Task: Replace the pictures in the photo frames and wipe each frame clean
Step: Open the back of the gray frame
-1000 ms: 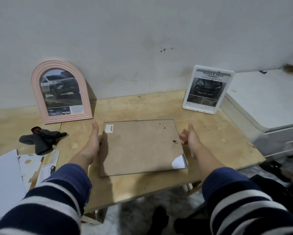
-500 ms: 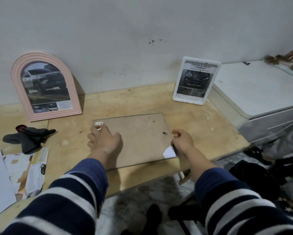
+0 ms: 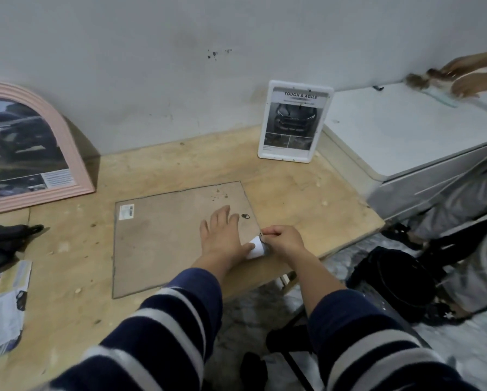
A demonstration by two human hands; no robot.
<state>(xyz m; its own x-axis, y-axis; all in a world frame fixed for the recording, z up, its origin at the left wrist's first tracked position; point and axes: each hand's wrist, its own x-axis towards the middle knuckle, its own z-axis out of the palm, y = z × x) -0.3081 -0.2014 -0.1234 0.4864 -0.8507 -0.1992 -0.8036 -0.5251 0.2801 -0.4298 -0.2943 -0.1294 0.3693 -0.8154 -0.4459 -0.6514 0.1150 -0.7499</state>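
Sleeves in navy and white stripes fill the near edge of my view, and from them my two hands reach onto the bench (image 3: 67, 292). My left hand (image 3: 222, 235) lies flat with fingers spread on the brown backing of the face-down frame (image 3: 163, 238), I judge to pin it so it cannot slide. My right hand (image 3: 284, 238) has its fingers curled at the frame's right edge and seems to pinch a small clip there, just above a white paper corner (image 3: 256, 249) that pokes out from under the backing; the clip itself is too small to make out for certain. I take this as loosening the back so the picture can come out.

Left of the frame, at the bench's near edge, lie magazine pages (image 3: 5, 311), likely the replacement pictures, with a dark cloth (image 3: 2, 244) beyond them, handy for wiping.

Farther back, two frames lean on the wall (image 3: 152, 66) with car pictures facing out: a pink arched frame (image 3: 25, 148) at left and a white frame (image 3: 294, 122) at right. Beyond that, another person's hands (image 3: 468, 80) work on a white cabinet (image 3: 406, 131).
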